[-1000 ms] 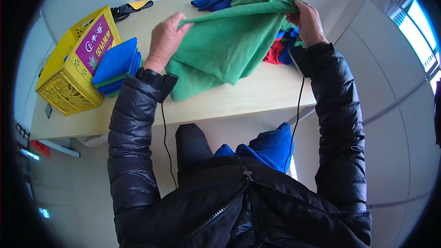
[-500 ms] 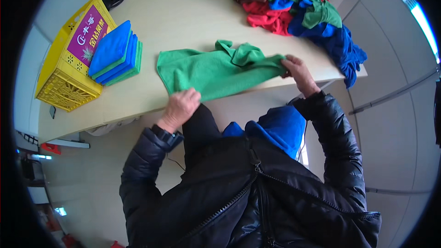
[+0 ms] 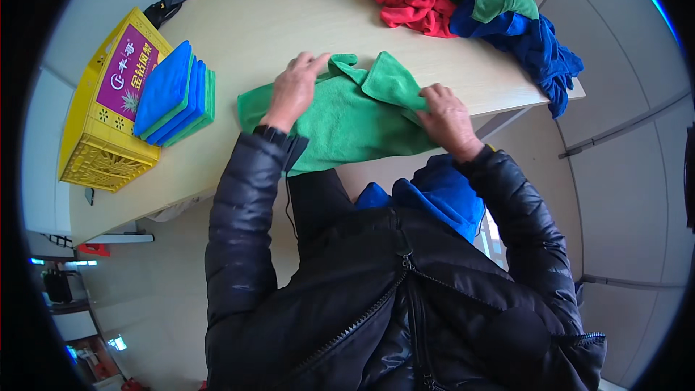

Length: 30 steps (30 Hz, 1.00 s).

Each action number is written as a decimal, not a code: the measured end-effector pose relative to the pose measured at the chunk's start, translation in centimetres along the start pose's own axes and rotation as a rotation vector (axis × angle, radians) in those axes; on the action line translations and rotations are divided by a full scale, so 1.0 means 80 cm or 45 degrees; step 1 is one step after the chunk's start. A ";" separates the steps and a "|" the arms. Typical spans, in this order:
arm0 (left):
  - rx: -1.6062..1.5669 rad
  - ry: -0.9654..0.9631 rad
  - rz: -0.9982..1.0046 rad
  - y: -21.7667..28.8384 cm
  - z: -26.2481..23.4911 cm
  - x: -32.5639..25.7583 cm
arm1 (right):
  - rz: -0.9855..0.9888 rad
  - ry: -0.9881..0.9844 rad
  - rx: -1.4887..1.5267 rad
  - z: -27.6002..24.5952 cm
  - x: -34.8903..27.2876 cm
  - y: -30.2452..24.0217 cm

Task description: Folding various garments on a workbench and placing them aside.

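Note:
A green towel (image 3: 347,123) lies on the near edge of the table, its front part hanging over toward my lap. Its far side is rumpled, with a flap folded back. My left hand (image 3: 293,90) is over the towel's left part, fingers stretched toward its far edge and gripping nothing that I can see. At the towel's right end, my right hand (image 3: 447,117) is closed on the cloth, fingertips pinching the edge near the folded flap. Blue cloth (image 3: 441,192) rests across my lap.
A neat stack of folded blue and green towels (image 3: 174,94) leans by a yellow crate (image 3: 108,137) at the left. Behind it lies a black and yellow item (image 3: 177,0). A heap of loose cloths (image 3: 470,7) covers the table's far right, partly hanging over its edge.
My left hand has let go of the near left corner and moved up to the towel's far side. My right hand has shifted slightly left and nearer, still on the towel.

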State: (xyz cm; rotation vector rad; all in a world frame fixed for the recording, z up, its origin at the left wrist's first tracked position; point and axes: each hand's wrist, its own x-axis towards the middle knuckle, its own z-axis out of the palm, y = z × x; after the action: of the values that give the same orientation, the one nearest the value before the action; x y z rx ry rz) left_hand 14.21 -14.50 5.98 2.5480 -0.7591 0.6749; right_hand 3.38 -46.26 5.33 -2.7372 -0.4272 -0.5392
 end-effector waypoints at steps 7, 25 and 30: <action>0.081 -0.194 0.321 -0.019 0.075 0.058 | -0.166 -0.132 -0.066 0.046 0.060 -0.041; -1.086 -0.101 -0.722 -0.051 0.034 0.093 | 0.657 -0.105 1.015 0.046 0.098 0.032; -1.265 -0.027 -0.854 -0.039 -0.004 0.076 | 0.079 -0.062 0.216 0.059 0.088 -0.026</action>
State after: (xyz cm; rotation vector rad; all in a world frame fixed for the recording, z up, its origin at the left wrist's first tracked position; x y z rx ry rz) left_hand 20.44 -14.35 8.88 1.6888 -0.1163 0.0018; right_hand 10.36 -41.07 4.60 -2.5957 -0.3800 -0.4019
